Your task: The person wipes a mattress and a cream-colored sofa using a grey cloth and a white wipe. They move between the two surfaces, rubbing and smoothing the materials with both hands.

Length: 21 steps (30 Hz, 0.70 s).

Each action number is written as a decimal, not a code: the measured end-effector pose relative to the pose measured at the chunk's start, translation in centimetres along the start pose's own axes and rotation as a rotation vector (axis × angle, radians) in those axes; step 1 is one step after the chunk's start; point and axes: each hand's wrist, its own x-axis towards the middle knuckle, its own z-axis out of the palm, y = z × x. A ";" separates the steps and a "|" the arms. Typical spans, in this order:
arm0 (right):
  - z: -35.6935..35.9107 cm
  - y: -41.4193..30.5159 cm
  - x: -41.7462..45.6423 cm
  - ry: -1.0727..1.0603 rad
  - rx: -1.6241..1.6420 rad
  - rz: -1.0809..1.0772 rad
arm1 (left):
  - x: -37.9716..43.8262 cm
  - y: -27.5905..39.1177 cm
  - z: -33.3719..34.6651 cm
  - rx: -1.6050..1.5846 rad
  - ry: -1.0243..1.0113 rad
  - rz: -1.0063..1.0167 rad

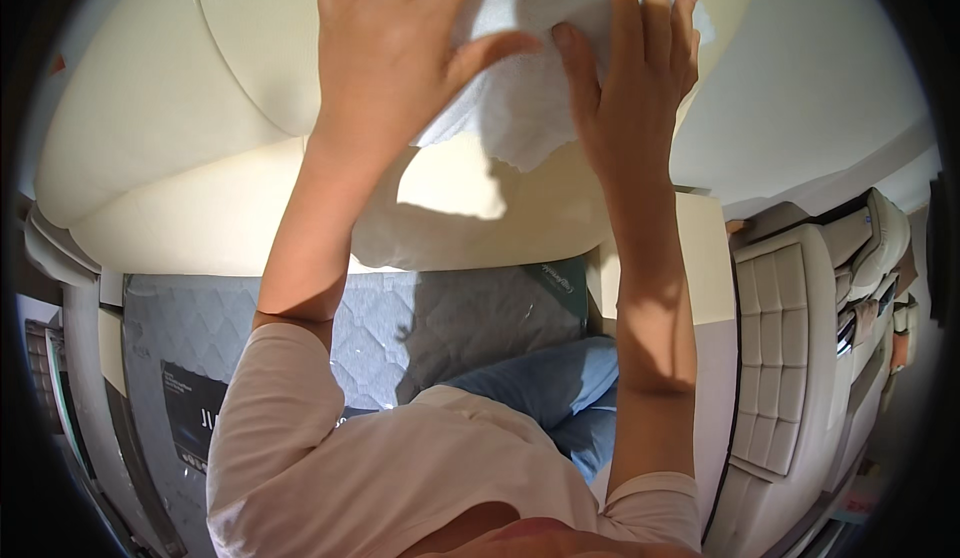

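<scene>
A thin white cloth [525, 100] lies against the smooth cream upholstered headboard [247, 205], its ragged lower edge hanging towards the headboard's rounded bottom. My right hand [630, 77] is laid over the right part of the cloth, fingers extended and thumb out to the side. To its left, my left hand [390, 47] has its fingers spread and its thumb pointing across the cloth. The left fingertips are cut off by the top of the picture. Neither hand shows a grip on the cloth. Sunlight and arm shadows fall across both surfaces.
Below the headboard is a grey quilted mattress [480, 310] under clear plastic, with a dark printed label [191, 408]. A cream side panel [701, 258] stands at right. Beyond it is a beige padded sofa or bed [772, 355] with items on it. A white wall [810, 92] rises upper right.
</scene>
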 end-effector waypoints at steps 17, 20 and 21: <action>1.4 1.8 -5.0 0.003 0.267 -0.200 | -8.6 2.0 1.4 -0.219 0.165 0.003; 1.1 -0.1 -7.6 -0.092 0.368 -0.226 | -11.7 3.2 -2.2 -0.195 0.101 -0.123; 1.4 -1.3 -8.5 -0.118 0.425 -0.235 | -12.7 3.4 -3.8 -0.172 0.083 -0.173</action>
